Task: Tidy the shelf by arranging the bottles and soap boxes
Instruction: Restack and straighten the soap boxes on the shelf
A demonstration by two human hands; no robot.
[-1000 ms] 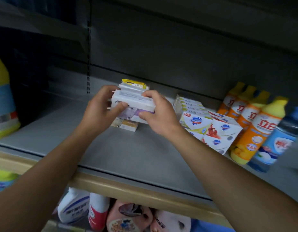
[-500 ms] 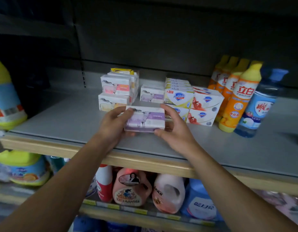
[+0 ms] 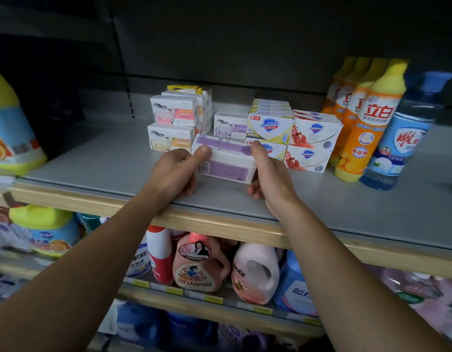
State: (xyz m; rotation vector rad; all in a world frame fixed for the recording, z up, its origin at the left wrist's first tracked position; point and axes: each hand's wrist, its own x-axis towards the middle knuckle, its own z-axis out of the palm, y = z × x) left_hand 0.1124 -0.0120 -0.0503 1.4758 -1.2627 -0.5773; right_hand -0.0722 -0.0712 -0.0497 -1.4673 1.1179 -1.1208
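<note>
A white and purple soap box [image 3: 226,161] is held tilted just above the grey shelf [image 3: 105,163], in front of the other boxes. My left hand [image 3: 175,172] grips its left end, thumb on top. My right hand [image 3: 269,171] grips its right end. Behind it stand stacked pink and yellow soap boxes [image 3: 174,129], one more purple box [image 3: 230,124], Safeguard boxes [image 3: 270,124] and red-printed boxes [image 3: 312,141]. A row of orange dish-soap bottles [image 3: 367,120] and a blue bottle [image 3: 397,138] stand at the right.
A large yellow and blue detergent jug [image 3: 9,128] stands at the shelf's far left. Below the wooden shelf edge [image 3: 220,222] sit pink, white and blue detergent jugs [image 3: 199,262]. Bare grey shelf lies left of the boxes and at the front right.
Both hands took the purple box from the back stack, drew it toward the shelf front, and have now tipped it so its top face leans away.
</note>
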